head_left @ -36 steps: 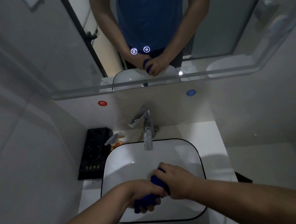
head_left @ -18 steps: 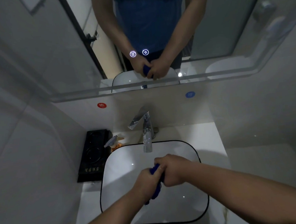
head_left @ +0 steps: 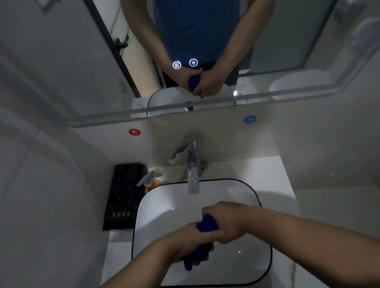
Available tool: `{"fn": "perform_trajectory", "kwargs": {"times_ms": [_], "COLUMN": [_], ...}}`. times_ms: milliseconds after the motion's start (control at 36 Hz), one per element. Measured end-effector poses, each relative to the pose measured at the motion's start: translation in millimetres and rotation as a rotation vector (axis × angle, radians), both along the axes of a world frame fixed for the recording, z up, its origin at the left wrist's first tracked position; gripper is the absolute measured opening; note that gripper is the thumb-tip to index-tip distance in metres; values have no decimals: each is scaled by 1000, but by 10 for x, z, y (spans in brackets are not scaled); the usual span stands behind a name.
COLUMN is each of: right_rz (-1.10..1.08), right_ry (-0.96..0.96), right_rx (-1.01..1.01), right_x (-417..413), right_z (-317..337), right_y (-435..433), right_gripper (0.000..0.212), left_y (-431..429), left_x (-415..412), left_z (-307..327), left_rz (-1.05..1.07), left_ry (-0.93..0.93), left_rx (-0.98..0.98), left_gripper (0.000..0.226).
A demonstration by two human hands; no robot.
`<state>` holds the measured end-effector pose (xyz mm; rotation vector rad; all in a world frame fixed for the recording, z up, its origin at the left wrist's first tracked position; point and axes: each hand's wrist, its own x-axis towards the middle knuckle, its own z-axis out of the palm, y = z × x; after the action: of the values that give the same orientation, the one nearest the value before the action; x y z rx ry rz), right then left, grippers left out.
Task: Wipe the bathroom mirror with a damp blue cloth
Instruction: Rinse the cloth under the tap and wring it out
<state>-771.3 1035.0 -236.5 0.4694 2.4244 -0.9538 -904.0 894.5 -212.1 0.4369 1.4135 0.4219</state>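
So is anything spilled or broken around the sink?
No, nothing stands out. The left hand and right hand grip the bunched cloth over the sink. The bottle sits behind it near the tap, and no spill shows.

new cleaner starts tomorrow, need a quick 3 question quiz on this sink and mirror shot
1. True or false: the blue cloth is pressed flat against the mirror.
2. How many hands grip the cloth? A) none B) one C) two
3. What stands beside the black tray, at the back left corner of the basin?

Key
1. False: it is held bunched over the basin.
2. C: the left hand and right hand both grip it.
3. A small bottle with orange contents.
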Motion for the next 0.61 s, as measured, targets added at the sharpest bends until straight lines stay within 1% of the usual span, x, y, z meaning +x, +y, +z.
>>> {"fn": "perform_trajectory", "kwargs": {"times_ms": [56,111,139,167,194,222,278,306,361,417,444,472,556,583,611], "right_rz": [13,23,33,40,39,27,-15,-24,-34,-42,-52,-69,-143,-173,-208], "right_ry": [31,34,21,9,2,-1,-14,-25,-56,-120,-160,-194,-235,-235,-237], "right_rx": [15,28,48,80,112,143,209,232,237,183,136,77,-124,-175,-219], "right_x": [-25,-60,-77,-92,-106,-122,-158,-173,-192,-187,-181,-177,-175,-176,-178], "right_z": [31,38,41,37,29,24,25,23,17,5,-2,-12,-69,-90,-118], "right_y": [-22,-65,-90,-106,-118,-125,-114,-106,-127,-201,-239,-266,-269,-267,-278], "right_gripper": [53,66,73,80,83,84,87,90,97,103,102,97,71,68,73], "left_y": [24,84,130,183,224,242,218,163,41,-79,-126,-169,-266,-274,-255], "left_x": [-77,-166,-188,-181,-142,-77,62,113,150,146,143,154,185,175,156], "left_z": [40,56,44,19,-15,-51,-160,-211,-276,-364,-401,-416,-466,-490,-504], "left_rz": [-90,-221,-300,-393,-470,-502,-421,-363,-351,-400,-429,-455,-479,-479,-482], "left_ry": [7,91,165,277,420,580,837,936,1070,1129,1143,1153,1152,1146,1124], "left_rx": [-48,-101,-117,-119,-113,-89,46,137,245,292,309,323,326,311,281], "left_gripper": [60,52,48,47,51,59,75,76,75,74,73,70,63,61,60]}}
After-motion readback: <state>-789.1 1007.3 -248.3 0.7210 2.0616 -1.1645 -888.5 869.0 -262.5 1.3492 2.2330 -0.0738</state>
